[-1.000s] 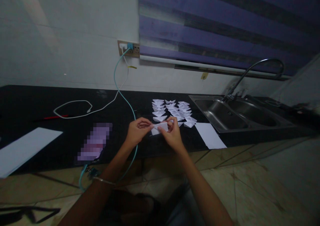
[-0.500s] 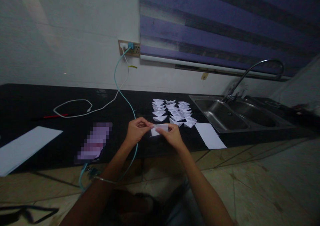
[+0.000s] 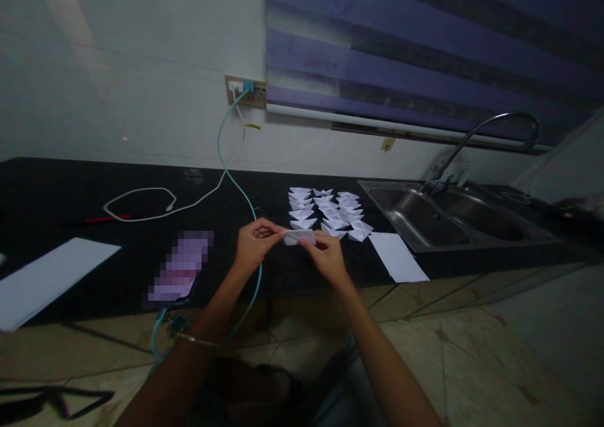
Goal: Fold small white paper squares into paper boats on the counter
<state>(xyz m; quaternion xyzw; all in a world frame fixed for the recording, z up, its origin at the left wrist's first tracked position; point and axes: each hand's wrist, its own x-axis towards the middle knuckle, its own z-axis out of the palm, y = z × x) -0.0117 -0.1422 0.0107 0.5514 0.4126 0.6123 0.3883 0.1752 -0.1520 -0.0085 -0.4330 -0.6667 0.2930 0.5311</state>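
A small folded piece of white paper (image 3: 298, 236) is held just above the front of the dark counter, between my two hands. My left hand (image 3: 255, 241) pinches its left end between thumb and fingers. At the right end, my right hand (image 3: 326, 251) grips it, the thumb on the near face and the fingers behind. Right behind the paper, several white folded paper boats (image 3: 333, 213) sit in rows. A stack of white paper sheets (image 3: 399, 257) lies to the right of my right hand, by the sink.
A phone (image 3: 182, 266) with a cable lies left of my hands, near larger white sheets (image 3: 56, 279). A red pen (image 3: 111, 219) and a white cable (image 3: 141, 219) are farther back. The teal cable (image 3: 243, 194) runs from the outlet past my left wrist. A steel sink (image 3: 425, 219) is at right.
The paper between my hands now looks shorter from front to back, its lower flap no longer hanging down. Both hands stay gripping its ends in nearly the same place.
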